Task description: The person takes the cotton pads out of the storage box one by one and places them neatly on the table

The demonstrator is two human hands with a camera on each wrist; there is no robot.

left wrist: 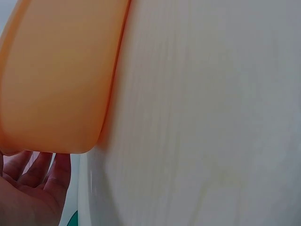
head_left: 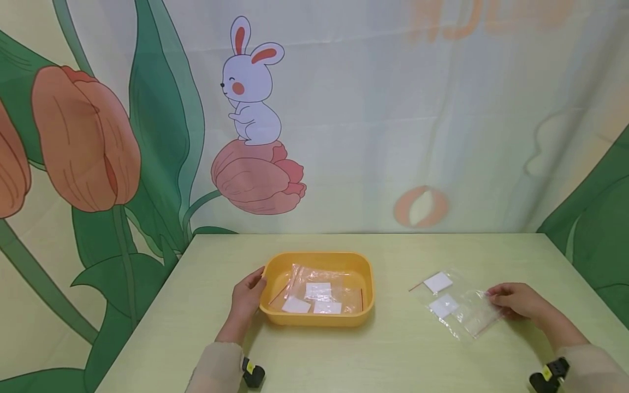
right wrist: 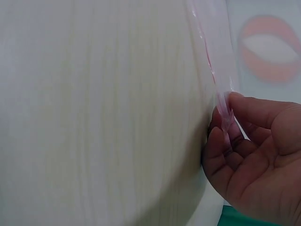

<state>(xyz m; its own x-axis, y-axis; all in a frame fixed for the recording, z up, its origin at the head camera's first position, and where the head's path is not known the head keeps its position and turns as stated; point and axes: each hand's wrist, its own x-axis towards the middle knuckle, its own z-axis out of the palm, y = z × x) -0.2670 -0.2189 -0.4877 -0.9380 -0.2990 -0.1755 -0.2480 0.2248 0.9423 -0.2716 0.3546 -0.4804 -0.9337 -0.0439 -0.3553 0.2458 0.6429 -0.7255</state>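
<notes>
At the left end of a yellow plastic tray (head_left: pixel 319 321), my left hand (head_left: pixel 249 292) grips the rim and end wall. In the left wrist view its fingers (left wrist: pixel 59 176) lie against the tray's outer end. Inside the tray are several clear zip bags (head_left: pixel 351 281) with white squares (head_left: pixel 318 291). On the right, my right hand (head_left: pixel 518 300) pinches the corner of a clear zip bag (head_left: pixel 479 315). In the right wrist view, thumb and fingers bunch the plastic (right wrist: pixel 214 61). Beside that bag lie white squares (head_left: pixel 438 281) in clear plastic, overlapping it.
Everything rests on a pale wood-grain table (head_left: pixel 393 355). A printed curtain (head_left: pixel 368 109) with tulips and a rabbit hangs behind its back edge. Small black wrist cameras (head_left: pixel 253 375) are on both forearms.
</notes>
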